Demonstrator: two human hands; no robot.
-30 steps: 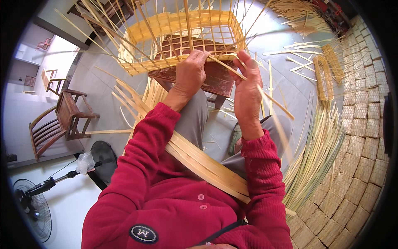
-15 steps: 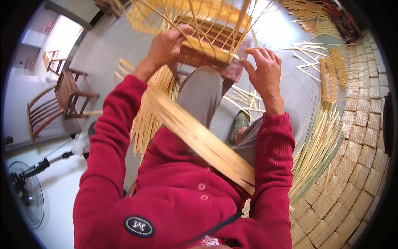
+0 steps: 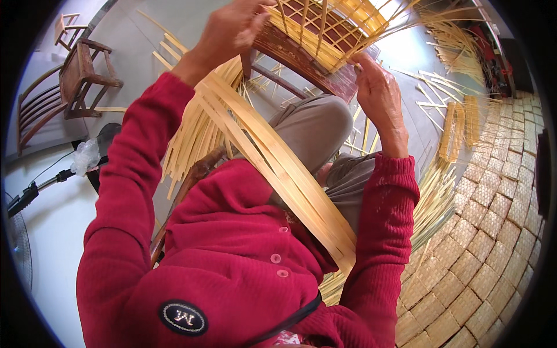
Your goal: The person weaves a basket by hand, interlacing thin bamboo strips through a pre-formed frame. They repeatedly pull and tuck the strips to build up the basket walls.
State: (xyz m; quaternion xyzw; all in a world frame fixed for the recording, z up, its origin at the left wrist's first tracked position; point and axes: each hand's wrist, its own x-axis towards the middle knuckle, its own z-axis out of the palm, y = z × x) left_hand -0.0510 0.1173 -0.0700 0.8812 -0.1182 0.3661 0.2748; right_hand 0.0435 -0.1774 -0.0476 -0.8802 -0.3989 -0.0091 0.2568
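Observation:
A half-woven basket [image 3: 316,49] of yellow bamboo strips rests on a dark red wooden stool [image 3: 290,53] in front of me. Its sides have open squares, and long loose strip ends stick out from it. At its left corner my left hand [image 3: 229,32] is closed, fingertips bent against the edge; part of them is cut off by the picture's top. My right hand [image 3: 380,87] pinches at the near right corner, where several strips come together. Across my lap lies a bundle of wide flat bamboo strips [image 3: 278,168], touched by neither hand.
More strips [image 3: 191,145] are heaped left of my knee. Thin strips [image 3: 435,197] lie at right beside stacked woven pieces [image 3: 481,214]. Small woven frames [image 3: 452,130] and scattered strips are on the floor. A wooden chair [image 3: 78,81] stands at the left.
My view has shifted, and the basket now sits farther right and higher in it, turned somewhat. My right hand's spread fingers have drawn in at the basket's corner. The left hand stays at the left corner.

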